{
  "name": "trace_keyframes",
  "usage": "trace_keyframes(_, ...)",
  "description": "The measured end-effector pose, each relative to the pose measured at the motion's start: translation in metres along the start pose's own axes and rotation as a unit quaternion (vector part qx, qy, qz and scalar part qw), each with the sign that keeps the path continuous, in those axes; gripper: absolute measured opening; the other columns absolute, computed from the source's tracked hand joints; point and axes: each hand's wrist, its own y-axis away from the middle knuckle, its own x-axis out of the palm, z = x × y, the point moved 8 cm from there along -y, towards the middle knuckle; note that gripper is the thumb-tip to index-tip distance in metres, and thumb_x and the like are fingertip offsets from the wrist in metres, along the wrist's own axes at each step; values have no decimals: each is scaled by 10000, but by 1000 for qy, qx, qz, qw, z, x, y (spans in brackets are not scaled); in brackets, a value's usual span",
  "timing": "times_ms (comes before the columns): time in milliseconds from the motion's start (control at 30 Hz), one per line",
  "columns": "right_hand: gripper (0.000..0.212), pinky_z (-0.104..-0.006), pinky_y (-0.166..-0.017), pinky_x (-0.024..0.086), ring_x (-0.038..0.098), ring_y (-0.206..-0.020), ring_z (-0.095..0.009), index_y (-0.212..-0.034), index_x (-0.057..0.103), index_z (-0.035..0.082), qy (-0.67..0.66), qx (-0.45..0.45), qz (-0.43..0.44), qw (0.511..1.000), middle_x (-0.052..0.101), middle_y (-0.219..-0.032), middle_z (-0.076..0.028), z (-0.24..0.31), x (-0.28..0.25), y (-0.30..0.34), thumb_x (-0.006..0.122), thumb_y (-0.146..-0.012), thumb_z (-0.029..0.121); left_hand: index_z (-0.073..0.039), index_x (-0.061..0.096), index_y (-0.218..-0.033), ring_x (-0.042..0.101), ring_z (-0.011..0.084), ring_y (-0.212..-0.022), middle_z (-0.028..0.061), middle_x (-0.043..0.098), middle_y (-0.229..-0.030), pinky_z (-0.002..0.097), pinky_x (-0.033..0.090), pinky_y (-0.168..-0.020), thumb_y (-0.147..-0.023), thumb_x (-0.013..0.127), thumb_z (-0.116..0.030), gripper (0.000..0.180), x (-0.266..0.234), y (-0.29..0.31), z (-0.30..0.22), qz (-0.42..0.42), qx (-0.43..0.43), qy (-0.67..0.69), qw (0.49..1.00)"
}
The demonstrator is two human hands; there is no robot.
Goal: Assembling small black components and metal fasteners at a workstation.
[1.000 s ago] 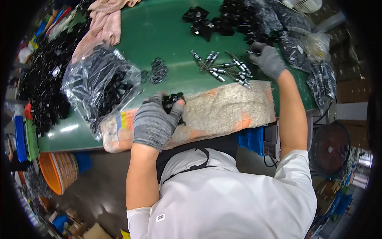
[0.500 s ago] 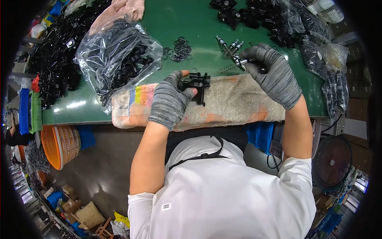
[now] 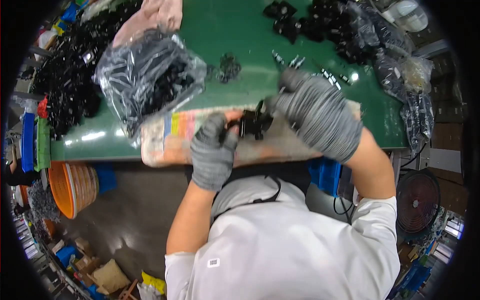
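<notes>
My left hand (image 3: 214, 152), in a grey knitted glove with bare fingertips, pinches a black bracket-like part (image 3: 256, 124) above the padded cloth (image 3: 175, 147). My right hand (image 3: 322, 115), gloved alike, is at the part's right side with its fingers curled inward. Motion smears those fingertips, and what they hold is hidden. Just beyond the right hand lie slim shiny metal pins (image 3: 330, 78) on the green table (image 3: 220, 30). A small heap of dark rings (image 3: 229, 68) rests farther left.
A clear plastic bag (image 3: 145, 75) of black parts stands at the left, beside a large black heap (image 3: 70, 75) and a pink cloth (image 3: 155, 17). More black parts (image 3: 287, 25) and plastic bags (image 3: 400, 65) line the far right. An orange basket (image 3: 65, 187) is below the table's left edge.
My right hand has moved left and nearer, from the metal pins to the black part. My left hand has lowered slightly with the part. The pins now lie more spread out.
</notes>
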Motion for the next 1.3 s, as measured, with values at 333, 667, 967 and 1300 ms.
trace_keyframes(333,549,-257,-684,479,593,-825,-123,-1321,525,45,-456,53,-174,871,657,-1095,-90,-24,4,-5,693,-815,176,-6,498,-1301,625,152,-855,109,618,-1048,269,546,-674,-887,685,-362,577,-7,10,3,56,-184,310,931)
trace_keyframes(667,698,-224,-647,457,559,-838,-112,-1358,527,104,-569,35,-344,746,631,-1232,-144,-73,80,-25,713,-844,537,-53,549,-1089,606,141,-877,59,605,-993,255,498,-721,-863,709,-383,431,1,11,47,37,-223,329,917)
trace_keyframes(967,443,-244,-730,505,581,-873,-105,-1306,563,38,-632,46,-279,722,631,-1256,-153,-79,91,-25,616,-888,177,-28,537,-1151,552,115,-916,51,588,-1038,263,461,-828,-893,680,-369,450,-27,14,74,-33,-181,319,930)
trace_keyframes(1300,548,-249,-679,507,614,-847,-178,-1331,548,32,-698,121,-328,624,631,-1202,-194,-60,110,-48,703,-838,217,-45,531,-1209,560,158,-1012,64,570,-1133,302,471,-919,-787,812,-409,624,-25,13,95,6,-156,285,946)
